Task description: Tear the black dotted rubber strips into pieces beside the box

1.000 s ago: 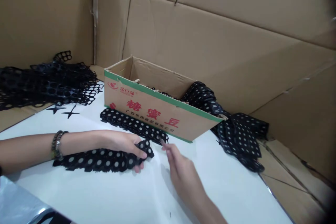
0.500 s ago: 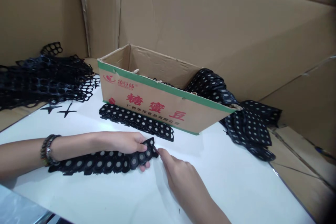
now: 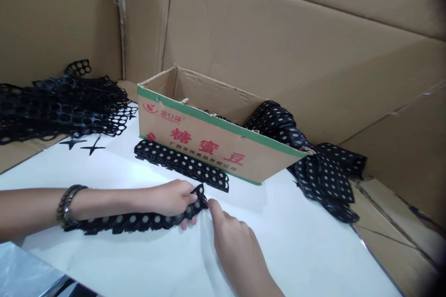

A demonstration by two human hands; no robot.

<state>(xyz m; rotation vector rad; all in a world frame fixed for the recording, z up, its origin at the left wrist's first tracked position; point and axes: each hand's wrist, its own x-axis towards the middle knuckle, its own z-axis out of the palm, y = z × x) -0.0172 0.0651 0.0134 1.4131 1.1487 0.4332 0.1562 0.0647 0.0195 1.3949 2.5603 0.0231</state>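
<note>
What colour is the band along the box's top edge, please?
Green, on the box, in the head view.

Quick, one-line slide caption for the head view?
Left hand grips a dotted black strip on the white table; right hand pinches its end, before a cardboard box.

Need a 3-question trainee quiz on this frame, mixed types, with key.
1. True or false: the left hand grips one end of a black dotted strip.
2. Where does the second dotted strip lie? A) inside the cardboard box B) on the white table against the box front C) on the mesh pile
3. Fill in: the right hand has its fingertips at the held strip's ____ end.

Key: 1 true; 2 B; 3 right.
</note>
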